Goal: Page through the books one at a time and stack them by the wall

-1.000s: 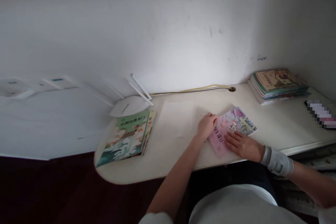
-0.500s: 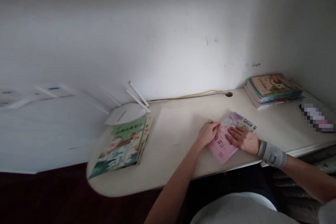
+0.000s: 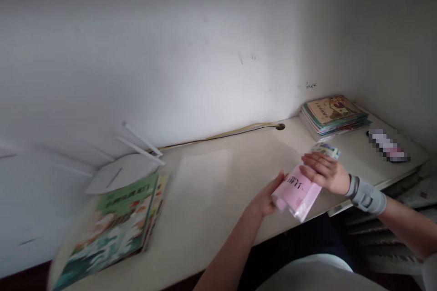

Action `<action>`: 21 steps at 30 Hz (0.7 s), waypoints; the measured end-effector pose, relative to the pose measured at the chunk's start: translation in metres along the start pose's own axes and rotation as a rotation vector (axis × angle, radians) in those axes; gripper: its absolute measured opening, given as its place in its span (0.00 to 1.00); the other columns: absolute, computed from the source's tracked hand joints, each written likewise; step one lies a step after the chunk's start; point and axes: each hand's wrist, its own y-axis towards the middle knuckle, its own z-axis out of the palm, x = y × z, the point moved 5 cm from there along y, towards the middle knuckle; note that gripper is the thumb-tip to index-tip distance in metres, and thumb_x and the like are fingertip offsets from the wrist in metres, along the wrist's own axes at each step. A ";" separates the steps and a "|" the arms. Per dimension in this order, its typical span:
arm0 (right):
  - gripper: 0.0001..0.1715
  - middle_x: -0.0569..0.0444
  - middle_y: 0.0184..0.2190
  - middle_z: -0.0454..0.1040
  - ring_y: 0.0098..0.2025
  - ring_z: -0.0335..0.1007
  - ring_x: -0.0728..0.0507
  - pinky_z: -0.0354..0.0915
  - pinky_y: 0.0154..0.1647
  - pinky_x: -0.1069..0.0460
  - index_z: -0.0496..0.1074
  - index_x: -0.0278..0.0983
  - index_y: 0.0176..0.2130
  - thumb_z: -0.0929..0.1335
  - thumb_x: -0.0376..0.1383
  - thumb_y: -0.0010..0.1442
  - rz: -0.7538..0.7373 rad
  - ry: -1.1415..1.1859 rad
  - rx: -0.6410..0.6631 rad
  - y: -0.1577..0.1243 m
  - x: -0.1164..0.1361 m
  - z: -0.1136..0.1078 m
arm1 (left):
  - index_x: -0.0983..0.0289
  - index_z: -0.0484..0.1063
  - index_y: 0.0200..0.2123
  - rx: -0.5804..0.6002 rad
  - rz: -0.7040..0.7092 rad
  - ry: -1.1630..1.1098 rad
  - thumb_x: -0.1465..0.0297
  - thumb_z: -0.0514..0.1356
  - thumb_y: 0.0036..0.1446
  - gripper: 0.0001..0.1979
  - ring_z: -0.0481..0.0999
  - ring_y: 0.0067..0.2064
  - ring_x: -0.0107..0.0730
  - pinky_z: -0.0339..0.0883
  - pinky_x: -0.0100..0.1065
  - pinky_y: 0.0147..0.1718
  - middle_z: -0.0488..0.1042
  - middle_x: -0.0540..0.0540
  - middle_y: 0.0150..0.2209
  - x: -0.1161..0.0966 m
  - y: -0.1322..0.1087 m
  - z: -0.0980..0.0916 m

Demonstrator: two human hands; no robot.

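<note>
The green book (image 3: pixel 112 229) bears a blurred title ending 跳龙门.

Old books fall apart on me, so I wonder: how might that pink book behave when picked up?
The pink book is probably floppy, since its cover looks bent between the left hand and the right hand. It may be a bit slippery too, as its lower edge shines.

One camera, on person's head, facing forward and down. Looks from above near side of desk (image 3: pixel 191 236), across it to wall (image 3: pixel 191 63). Wide field: router (image 3: pixel 121 172) at left, book pile (image 3: pixel 334 113) at right. Person's own shirt (image 3: pixel 314 277) enters at bottom edge; left hand (image 3: pixel 265 198) and right hand (image 3: pixel 327 175) sit near lens, right of centre, wall farther off. Desk's back edge slants upward to right.
</note>
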 end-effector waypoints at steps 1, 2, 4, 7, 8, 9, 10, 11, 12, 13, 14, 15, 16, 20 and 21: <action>0.19 0.45 0.50 0.71 0.58 0.59 0.40 0.63 0.54 0.41 0.66 0.39 0.52 0.61 0.29 0.61 0.007 -0.010 0.007 -0.003 -0.012 -0.003 | 0.66 0.70 0.43 -0.041 0.050 -0.004 0.50 0.52 0.56 0.25 0.75 0.41 0.36 0.66 0.36 0.42 0.75 0.59 0.40 -0.009 0.004 -0.001; 0.19 0.46 0.50 0.71 0.59 0.58 0.40 0.62 0.54 0.41 0.67 0.39 0.52 0.61 0.30 0.61 0.029 -0.026 0.023 -0.006 -0.028 -0.007 | 0.65 0.69 0.45 -0.099 0.108 -0.003 0.51 0.49 0.57 0.25 0.75 0.42 0.36 0.66 0.36 0.42 0.75 0.59 0.42 -0.019 0.007 -0.003; 0.18 0.47 0.51 0.70 0.59 0.58 0.40 0.60 0.55 0.40 0.67 0.40 0.51 0.60 0.31 0.62 0.113 -0.074 0.083 -0.010 -0.068 -0.011 | 0.63 0.66 0.49 -0.231 0.203 0.006 0.51 0.45 0.59 0.26 0.74 0.42 0.34 0.66 0.36 0.41 0.73 0.60 0.46 -0.035 0.011 -0.008; 0.20 0.47 0.54 0.67 0.61 0.53 0.38 0.54 0.58 0.38 0.66 0.40 0.53 0.58 0.34 0.64 0.332 -0.183 0.209 -0.014 -0.149 -0.007 | 0.62 0.63 0.53 -0.345 0.252 0.043 0.52 0.45 0.60 0.26 0.75 0.39 0.31 0.67 0.34 0.39 0.71 0.61 0.49 -0.042 0.009 -0.013; 0.21 0.45 0.56 0.65 0.62 0.51 0.38 0.53 0.58 0.38 0.65 0.38 0.55 0.57 0.34 0.64 0.386 -0.216 0.224 -0.016 -0.176 -0.004 | 0.63 0.63 0.52 -0.346 0.238 0.070 0.52 0.46 0.60 0.26 0.75 0.38 0.30 0.66 0.34 0.38 0.72 0.61 0.48 -0.039 0.006 -0.014; 0.21 0.44 0.57 0.63 0.63 0.48 0.38 0.51 0.59 0.39 0.64 0.37 0.55 0.56 0.34 0.64 0.434 -0.252 0.234 -0.017 -0.202 0.001 | 0.64 0.64 0.52 -0.344 0.226 0.107 0.52 0.46 0.60 0.26 0.75 0.37 0.30 0.66 0.33 0.38 0.73 0.62 0.46 -0.035 0.003 -0.015; 0.22 0.43 0.58 0.62 0.63 0.47 0.39 0.50 0.59 0.39 0.63 0.36 0.56 0.56 0.33 0.65 0.482 -0.285 0.260 -0.020 -0.227 0.008 | 0.65 0.65 0.51 -0.350 0.228 0.153 0.52 0.47 0.59 0.26 0.75 0.36 0.30 0.66 0.33 0.37 0.74 0.61 0.44 -0.031 -0.003 -0.018; 0.23 0.42 0.58 0.61 0.62 0.48 0.38 0.51 0.58 0.39 0.63 0.35 0.56 0.55 0.32 0.65 0.507 -0.304 0.310 -0.023 -0.248 0.017 | 0.65 0.66 0.50 -0.370 0.246 0.208 0.51 0.48 0.58 0.27 0.75 0.36 0.31 0.66 0.34 0.37 0.75 0.61 0.42 -0.028 -0.010 -0.022; 0.23 0.40 0.56 0.62 0.60 0.51 0.38 0.52 0.57 0.39 0.63 0.34 0.56 0.56 0.31 0.64 0.514 -0.304 0.335 -0.026 -0.265 0.025 | 0.65 0.66 0.49 -0.407 0.278 0.268 0.50 0.49 0.57 0.27 0.75 0.37 0.32 0.66 0.34 0.38 0.75 0.61 0.41 -0.026 -0.020 -0.027; 0.23 0.40 0.55 0.63 0.59 0.54 0.38 0.53 0.55 0.40 0.63 0.33 0.56 0.56 0.30 0.63 0.507 -0.296 0.386 -0.030 -0.279 0.034 | 0.65 0.67 0.49 -0.459 0.320 0.328 0.50 0.50 0.56 0.28 0.75 0.38 0.32 0.66 0.35 0.38 0.76 0.60 0.41 -0.025 -0.033 -0.033; 0.24 0.40 0.55 0.64 0.58 0.55 0.39 0.53 0.55 0.41 0.63 0.34 0.56 0.57 0.28 0.62 0.481 -0.277 0.473 -0.035 -0.289 0.045 | 0.65 0.67 0.49 -0.519 0.356 0.383 0.49 0.50 0.55 0.29 0.74 0.38 0.33 0.66 0.36 0.39 0.76 0.60 0.40 -0.024 -0.047 -0.040; 0.25 0.41 0.54 0.65 0.57 0.56 0.39 0.53 0.54 0.41 0.63 0.35 0.57 0.58 0.27 0.61 0.452 -0.257 0.546 -0.041 -0.296 0.054 | 0.65 0.67 0.49 -0.580 0.380 0.427 0.48 0.49 0.55 0.30 0.75 0.39 0.34 0.67 0.37 0.40 0.76 0.60 0.40 -0.022 -0.063 -0.048; 0.25 0.42 0.54 0.66 0.56 0.57 0.40 0.53 0.54 0.42 0.63 0.36 0.57 0.59 0.27 0.61 0.431 -0.241 0.590 -0.047 -0.301 0.061 | 0.65 0.66 0.49 -0.640 0.392 0.464 0.47 0.48 0.55 0.30 0.75 0.39 0.35 0.67 0.38 0.41 0.76 0.60 0.40 -0.020 -0.080 -0.055; 0.27 0.36 0.55 0.63 0.53 0.60 0.41 0.54 0.49 0.47 0.61 0.30 0.58 0.60 0.41 0.63 0.447 -0.178 0.627 -0.066 -0.311 0.074 | 0.65 0.67 0.47 -0.884 0.423 0.591 0.47 0.45 0.56 0.30 0.76 0.38 0.38 0.68 0.41 0.43 0.77 0.58 0.35 -0.012 -0.145 -0.085; 0.32 0.34 0.55 0.62 0.52 0.61 0.41 0.55 0.47 0.47 0.61 0.28 0.57 0.59 0.46 0.62 0.468 -0.161 0.631 -0.070 -0.312 0.076 | 0.65 0.68 0.47 -0.942 0.430 0.639 0.48 0.45 0.56 0.29 0.76 0.38 0.38 0.68 0.42 0.43 0.77 0.58 0.34 -0.011 -0.157 -0.092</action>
